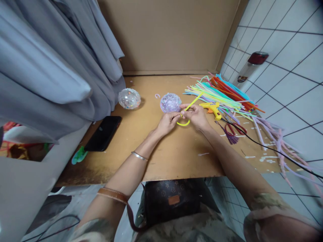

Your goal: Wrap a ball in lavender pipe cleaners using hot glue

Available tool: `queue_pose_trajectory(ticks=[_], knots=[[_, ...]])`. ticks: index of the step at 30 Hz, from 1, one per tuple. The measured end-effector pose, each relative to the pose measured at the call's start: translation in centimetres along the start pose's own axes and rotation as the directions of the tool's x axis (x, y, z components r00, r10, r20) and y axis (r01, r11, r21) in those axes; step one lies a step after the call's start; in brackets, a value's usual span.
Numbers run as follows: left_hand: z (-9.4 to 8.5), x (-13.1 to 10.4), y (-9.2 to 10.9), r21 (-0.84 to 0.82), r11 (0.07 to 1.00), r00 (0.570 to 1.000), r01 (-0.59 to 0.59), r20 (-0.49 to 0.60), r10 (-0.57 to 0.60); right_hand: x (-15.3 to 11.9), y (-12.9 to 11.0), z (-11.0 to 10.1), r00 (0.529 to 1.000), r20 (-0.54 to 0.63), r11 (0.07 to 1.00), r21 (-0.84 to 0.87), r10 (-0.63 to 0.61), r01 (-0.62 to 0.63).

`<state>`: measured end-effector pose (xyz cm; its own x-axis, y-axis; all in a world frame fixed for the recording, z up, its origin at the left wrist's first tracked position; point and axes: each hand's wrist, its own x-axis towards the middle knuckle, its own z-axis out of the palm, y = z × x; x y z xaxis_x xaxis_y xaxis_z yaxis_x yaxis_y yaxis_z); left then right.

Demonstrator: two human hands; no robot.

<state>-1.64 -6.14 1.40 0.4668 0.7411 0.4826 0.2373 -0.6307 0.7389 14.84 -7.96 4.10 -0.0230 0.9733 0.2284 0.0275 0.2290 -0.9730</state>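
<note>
A yellow pipe cleaner [193,102] is bent into a loop below my fingers, and its straight end points up and to the right. My left hand [168,121] pinches it from the left. Close beside it, my right hand [194,116] grips the same pipe cleaner, fingers nearly touching the left ones. Just behind my hands sits a clear ball with a purple tint [171,102], with a lilac strip along its left rim. A short, curved pale pink piece [157,96] lies left of that ball.
Another clear ball [129,98] stands farther left, behind a black phone [103,133]. On the right lie a heap of coloured pipe cleaners [222,92], a yellow glue gun [213,109] with its black cord, red-handled scissors [236,128] and a purple tassel [230,136]. A grey curtain [63,60] hangs at left.
</note>
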Motion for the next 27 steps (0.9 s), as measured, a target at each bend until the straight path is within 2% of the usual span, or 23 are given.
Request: queue_pose_trajectory(ticks=[3,6,11,15,18,22,27], knots=[[0.2,-0.1,0.3,-0.007,0.999,0.999,0.040,0.010,-0.040,0.0,-0.1,0.0,0.998,-0.060,0.999,0.035,0.030,-0.028],[0.5,-0.1,0.3,-0.088,0.994,0.997,0.070,-0.018,-0.072,0.0,-0.1,0.1,0.995,-0.093,0.997,0.074,0.043,-0.037],[0.8,-0.1,0.0,-0.213,0.971,0.980,0.106,-0.144,-0.138,-0.5,-0.1,0.8,0.995,-0.096,0.997,0.072,0.021,-0.014],[0.8,0.1,0.0,-0.283,0.951,0.956,0.125,-0.224,-0.192,-0.8,0.7,1.5,0.991,-0.114,0.997,-0.040,-0.070,0.066],[1.0,0.1,0.1,-0.315,0.938,0.957,0.143,-0.196,-0.212,-0.9,1.2,1.6,0.969,-0.173,0.973,-0.177,-0.176,0.146],[1.3,0.1,0.2,-0.291,0.946,0.966,0.141,-0.168,-0.195,-0.8,1.2,1.3,0.951,-0.189,0.951,-0.239,-0.244,0.197],[1.1,0.1,0.3,-0.179,0.982,0.965,0.065,-0.238,-0.107,-0.4,0.7,0.8,0.969,-0.177,0.975,-0.168,-0.171,0.142]])
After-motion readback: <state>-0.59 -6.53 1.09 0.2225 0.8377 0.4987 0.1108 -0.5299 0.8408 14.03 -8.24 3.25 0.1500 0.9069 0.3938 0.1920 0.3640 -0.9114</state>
